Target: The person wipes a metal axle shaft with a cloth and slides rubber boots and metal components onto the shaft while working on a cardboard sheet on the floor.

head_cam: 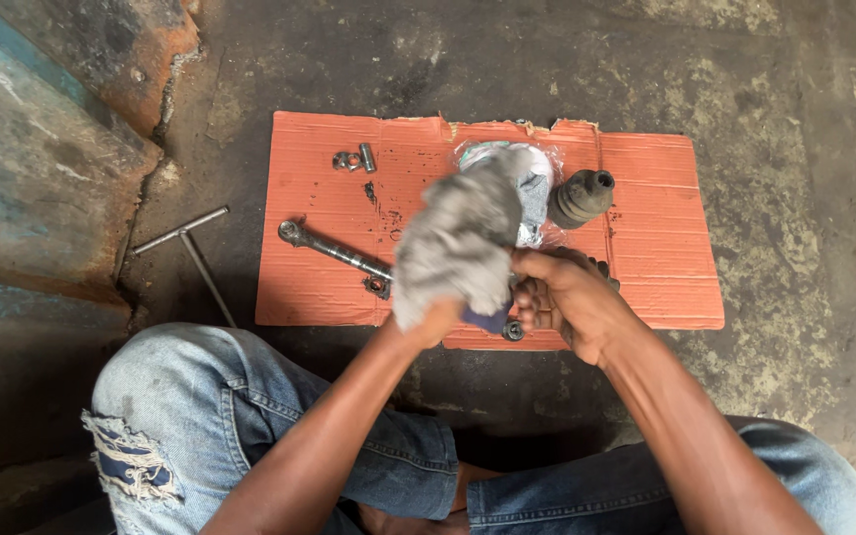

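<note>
Gripping a grey rag (453, 248), the left hand (438, 319) is wiping a part clasped in the right hand (562, 297); a rubber boot (580, 196) is lying just beyond, on orange cardboard (661, 238).

A crumpled grey cloth rag (456, 246), blurred, is bunched above the near edge of the orange cardboard sheet (666, 228). It covers a dark part, mostly hidden, whose shape cannot be told.
</note>
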